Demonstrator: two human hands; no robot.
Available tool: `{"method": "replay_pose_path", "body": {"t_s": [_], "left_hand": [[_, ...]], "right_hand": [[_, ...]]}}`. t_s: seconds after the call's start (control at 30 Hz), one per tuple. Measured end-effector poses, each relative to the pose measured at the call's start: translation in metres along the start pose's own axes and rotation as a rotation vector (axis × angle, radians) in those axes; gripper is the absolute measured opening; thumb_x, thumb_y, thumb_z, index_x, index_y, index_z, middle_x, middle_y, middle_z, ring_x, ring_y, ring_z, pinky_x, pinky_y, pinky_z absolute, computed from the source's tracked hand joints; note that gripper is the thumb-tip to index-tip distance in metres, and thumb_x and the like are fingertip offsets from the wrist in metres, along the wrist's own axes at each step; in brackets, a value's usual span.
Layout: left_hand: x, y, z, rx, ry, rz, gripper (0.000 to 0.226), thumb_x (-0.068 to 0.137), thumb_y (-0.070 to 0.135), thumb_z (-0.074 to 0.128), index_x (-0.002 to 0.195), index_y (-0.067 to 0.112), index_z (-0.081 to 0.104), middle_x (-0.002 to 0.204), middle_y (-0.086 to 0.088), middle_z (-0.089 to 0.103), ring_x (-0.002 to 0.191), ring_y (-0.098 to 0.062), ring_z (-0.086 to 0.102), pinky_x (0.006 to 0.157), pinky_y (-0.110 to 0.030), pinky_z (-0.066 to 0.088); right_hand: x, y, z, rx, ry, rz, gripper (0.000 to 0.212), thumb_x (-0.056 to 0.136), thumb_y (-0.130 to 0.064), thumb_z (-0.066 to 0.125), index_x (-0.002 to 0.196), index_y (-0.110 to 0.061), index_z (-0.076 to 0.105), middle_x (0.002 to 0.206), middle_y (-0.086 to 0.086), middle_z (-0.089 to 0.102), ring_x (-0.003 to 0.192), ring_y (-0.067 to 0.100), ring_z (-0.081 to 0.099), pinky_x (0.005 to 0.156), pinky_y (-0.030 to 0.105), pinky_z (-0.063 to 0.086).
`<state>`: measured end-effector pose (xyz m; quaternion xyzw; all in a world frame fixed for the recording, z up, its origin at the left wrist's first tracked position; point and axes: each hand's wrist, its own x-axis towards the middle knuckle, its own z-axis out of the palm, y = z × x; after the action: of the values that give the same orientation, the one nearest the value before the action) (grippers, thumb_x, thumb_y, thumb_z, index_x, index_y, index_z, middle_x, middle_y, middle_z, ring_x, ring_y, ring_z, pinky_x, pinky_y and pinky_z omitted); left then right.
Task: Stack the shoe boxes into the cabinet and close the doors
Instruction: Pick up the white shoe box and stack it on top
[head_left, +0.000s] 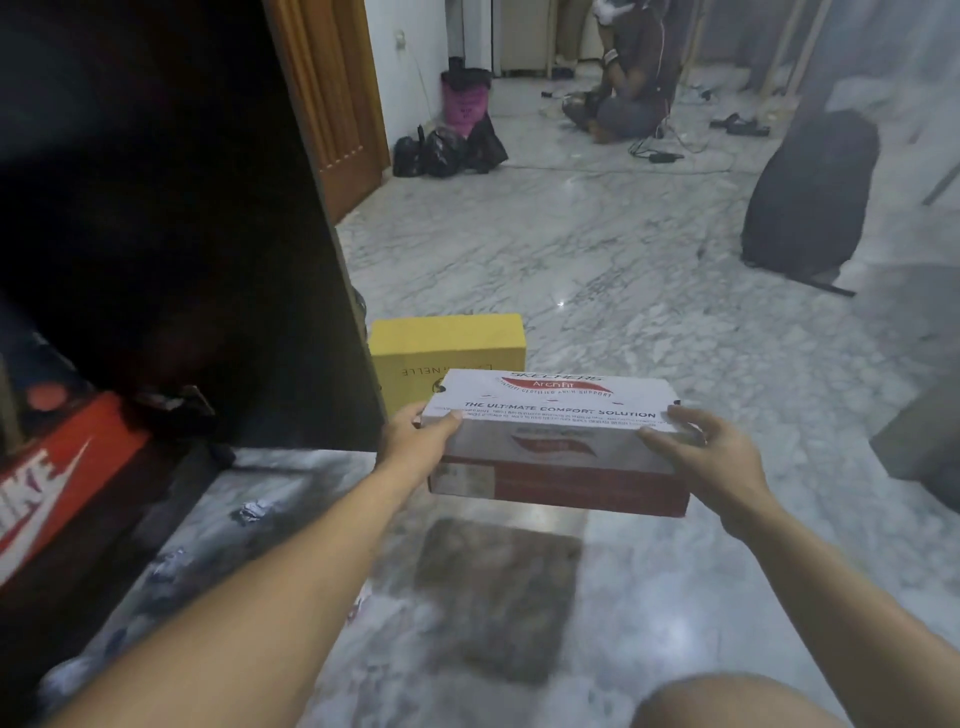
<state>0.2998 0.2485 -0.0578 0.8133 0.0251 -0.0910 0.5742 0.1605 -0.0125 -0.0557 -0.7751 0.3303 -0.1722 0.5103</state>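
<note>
Red-and-white lidded shoe box (556, 441), held

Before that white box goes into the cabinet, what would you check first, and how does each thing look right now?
1. Both hands on the white box: ok, left hand and right hand grip its two ends.
2. Box off the floor: ok, its shadow lies below it.
3. Lid seated: ok, it looks flush.
4. Cabinet open: ok, its dark inside shows.
5. Room beside or on the red box inside: cannot tell, too dark.
6. Yellow box still to store: not ok, it sits on the floor behind.
</note>
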Motion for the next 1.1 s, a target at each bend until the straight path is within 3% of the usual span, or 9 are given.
{"method": "replay_pose_path", "body": {"t_s": [0.1,0.17,0.3,0.4,0.57,0.67,0.77,0.97,1.1], "left_hand": [[-0.016,0.018,-0.03,-0.002,0.053,0.047,0.017,0.083,0.03,0.072,0.098,0.024,0.068,0.1,-0.001,0.07,0.092,-0.02,0.064,0.082,-0.033,0.05],[-0.03,0.03,-0.051,-0.013,0.086,0.069,0.013,0.082,0.031,0.073,0.093,0.026,0.067,0.099,-0.001,0.071,0.089,-0.02,0.064,0.084,-0.037,0.053],[-0.06,0.053,-0.1,0.013,0.163,0.123,0.014,0.084,0.036,0.068,0.088,0.023,0.069,0.088,0.005,0.069,0.084,-0.019,0.063,0.076,-0.036,0.053],[-0.082,0.069,-0.139,0.021,0.239,0.16,0.021,0.085,0.037,0.066,0.093,0.019,0.072,0.088,0.003,0.068,0.083,-0.018,0.06,0.068,-0.03,0.045],[-0.114,0.098,-0.207,-0.002,0.373,0.201,0.033,0.083,0.042,0.069,0.102,0.016,0.071,0.099,0.0,0.069,0.082,-0.012,0.059,0.061,-0.025,0.042],[-0.134,0.118,-0.248,0.023,0.467,0.224,0.048,0.081,0.047,0.071,0.122,0.022,0.063,0.123,-0.001,0.064,0.107,-0.021,0.06,0.082,-0.032,0.049],[-0.153,0.136,-0.282,0.083,0.505,0.264,0.067,0.082,0.04,0.073,0.141,0.028,0.044,0.141,0.0,0.05,0.125,-0.022,0.049,0.1,-0.042,0.047],[-0.186,0.163,-0.351,0.12,0.674,0.359,0.06,0.075,0.027,0.082,0.129,0.024,0.057,0.127,-0.001,0.059,0.109,-0.016,0.054,0.089,-0.03,0.048],[-0.208,0.186,-0.386,0.044,0.745,0.38,0.058,0.077,0.02,0.08,0.13,0.019,0.055,0.123,-0.003,0.057,0.107,-0.018,0.054,0.088,-0.032,0.048]], "right_hand": [[-0.019,-0.031,-0.005,-0.008,-0.004,-0.045,0.069,0.051,-0.061,0.076,0.111,-0.027,0.07,0.113,-0.008,0.069,0.105,0.02,0.065,0.091,0.047,0.054],[-0.032,-0.052,-0.009,0.009,-0.036,-0.082,0.072,0.046,-0.063,0.076,0.108,-0.026,0.071,0.107,-0.006,0.071,0.097,0.021,0.068,0.084,0.046,0.056],[-0.061,-0.1,-0.018,0.062,-0.137,-0.133,0.041,0.071,-0.032,0.084,0.108,-0.021,0.071,0.099,0.005,0.071,0.084,0.027,0.069,0.064,0.044,0.058],[-0.081,-0.136,-0.017,0.073,-0.189,-0.2,0.033,0.076,-0.022,0.081,0.108,-0.019,0.072,0.097,0.005,0.071,0.077,0.024,0.069,0.064,0.045,0.061],[-0.111,-0.194,-0.001,0.084,-0.249,-0.335,0.034,0.075,-0.022,0.08,0.108,-0.021,0.073,0.095,0.004,0.07,0.075,0.021,0.07,0.065,0.046,0.062],[-0.128,-0.229,0.012,0.111,-0.281,-0.419,0.033,0.074,-0.023,0.08,0.106,-0.023,0.074,0.1,0.01,0.07,0.077,0.025,0.07,0.065,0.045,0.062],[-0.141,-0.262,0.026,0.118,-0.316,-0.503,0.032,0.076,-0.02,0.08,0.107,-0.023,0.074,0.103,0.014,0.07,0.076,0.028,0.07,0.065,0.046,0.062],[-0.169,-0.328,0.057,0.144,-0.378,-0.663,0.038,0.074,-0.016,0.082,0.11,-0.022,0.073,0.107,0.011,0.068,0.077,0.025,0.07,0.064,0.043,0.061],[-0.183,-0.368,0.074,0.158,-0.4,-0.752,0.04,0.073,-0.023,0.082,0.112,-0.023,0.073,0.107,0.011,0.069,0.087,0.027,0.07,0.069,0.046,0.062]]}}
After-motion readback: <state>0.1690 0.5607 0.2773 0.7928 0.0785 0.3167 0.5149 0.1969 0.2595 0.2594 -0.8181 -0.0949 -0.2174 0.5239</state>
